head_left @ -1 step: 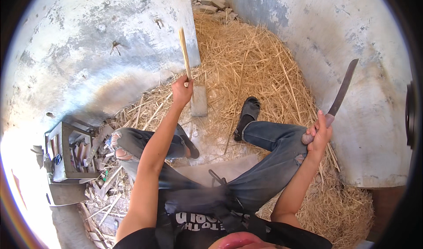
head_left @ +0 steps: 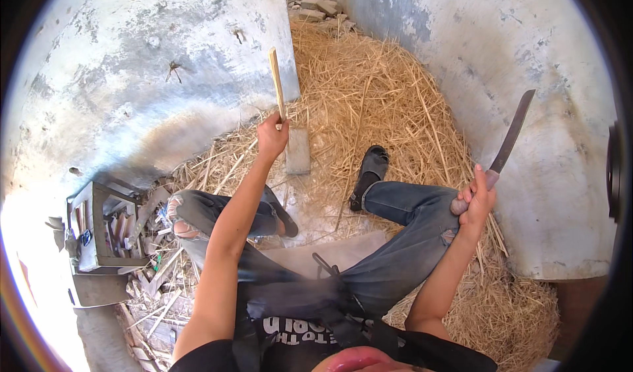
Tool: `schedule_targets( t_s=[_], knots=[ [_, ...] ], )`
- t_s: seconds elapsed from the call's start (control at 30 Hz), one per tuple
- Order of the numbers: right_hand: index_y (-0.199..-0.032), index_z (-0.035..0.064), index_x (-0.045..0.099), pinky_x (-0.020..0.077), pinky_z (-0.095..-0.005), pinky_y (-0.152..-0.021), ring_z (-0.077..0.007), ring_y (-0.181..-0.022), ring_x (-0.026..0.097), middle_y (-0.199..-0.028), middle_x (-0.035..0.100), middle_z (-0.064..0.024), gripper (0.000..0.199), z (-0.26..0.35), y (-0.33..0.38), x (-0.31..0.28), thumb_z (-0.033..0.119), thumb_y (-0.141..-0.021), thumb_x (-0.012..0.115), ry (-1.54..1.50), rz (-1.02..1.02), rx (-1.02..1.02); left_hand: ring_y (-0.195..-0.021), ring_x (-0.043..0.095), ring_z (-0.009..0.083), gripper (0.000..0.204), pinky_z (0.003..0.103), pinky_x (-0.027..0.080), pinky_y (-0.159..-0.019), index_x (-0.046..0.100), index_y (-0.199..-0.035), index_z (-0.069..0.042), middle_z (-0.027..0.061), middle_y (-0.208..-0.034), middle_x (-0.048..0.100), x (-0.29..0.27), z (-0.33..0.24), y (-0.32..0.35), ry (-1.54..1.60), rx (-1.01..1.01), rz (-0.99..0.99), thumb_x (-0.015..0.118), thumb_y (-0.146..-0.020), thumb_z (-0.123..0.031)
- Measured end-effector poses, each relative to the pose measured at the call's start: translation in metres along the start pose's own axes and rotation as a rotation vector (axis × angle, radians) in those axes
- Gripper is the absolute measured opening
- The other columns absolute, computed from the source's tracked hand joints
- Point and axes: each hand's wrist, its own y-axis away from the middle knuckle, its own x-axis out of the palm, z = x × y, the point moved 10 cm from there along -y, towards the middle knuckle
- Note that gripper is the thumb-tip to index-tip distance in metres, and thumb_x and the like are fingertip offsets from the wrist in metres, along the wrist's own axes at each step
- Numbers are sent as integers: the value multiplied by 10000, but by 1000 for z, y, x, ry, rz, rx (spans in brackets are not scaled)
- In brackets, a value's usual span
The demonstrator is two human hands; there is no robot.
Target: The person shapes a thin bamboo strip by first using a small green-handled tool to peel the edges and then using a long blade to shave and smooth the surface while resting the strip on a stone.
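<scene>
My left hand [head_left: 272, 137] is closed around the lower part of a thin, pale strip of split bamboo or wood [head_left: 277, 82], which points up and away from me. Just beside that hand, on the right, a flat grey block [head_left: 299, 154] lies on the floor; the strip's lower end reaches about its left edge. Over my right knee, my right hand [head_left: 479, 202] grips a machete [head_left: 513, 131] by its rounded handle. Its long dark blade tilts up to the right, apart from the strip.
Loose straw-like shavings [head_left: 376, 102] cover much of the floor. A worn wall [head_left: 151, 62] stands at left, another [head_left: 527, 62] at right. A frame-like wooden stool [head_left: 109, 230] holding scraps lies at left. My shoe [head_left: 372, 168] rests on the shavings. Stones [head_left: 320, 6] lie at the back.
The strip's upper end has dipped slightly and the strip looks a little turned in my left hand. The machete and my right hand have hardly moved.
</scene>
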Motion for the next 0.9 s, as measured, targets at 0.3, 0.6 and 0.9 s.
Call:
schedule_targets(
  t_s=[0.3,0.6,0.9],
  knots=[
    [-848,51,536,393,-275,-421,-82,-439,386,-598,400,27,328,3,-1,0,279,-905,764,43,-23,-76,-914,699,273,480,377,541,-818,526,-1352,-15,191,-1011,726,-115,-143,-29,281,409,-329,690,-938,-195],
    [-791,59,534,391,-253,-352,-90,-381,500,-534,506,8,343,-34,73,72,289,-921,753,320,184,-81,-492,329,35,271,242,240,-466,613,-1179,-6,-57,-578,447,-140,-160,-48,931,181,-165,559,-1024,-221],
    [-824,46,538,415,-274,-368,-102,-386,487,-542,466,2,485,-138,203,212,494,-1009,562,71,784,338,-455,220,37,317,249,199,-434,560,-1195,44,-72,-543,285,-144,-149,-64,1054,181,-293,372,-1021,-142]
  ],
)
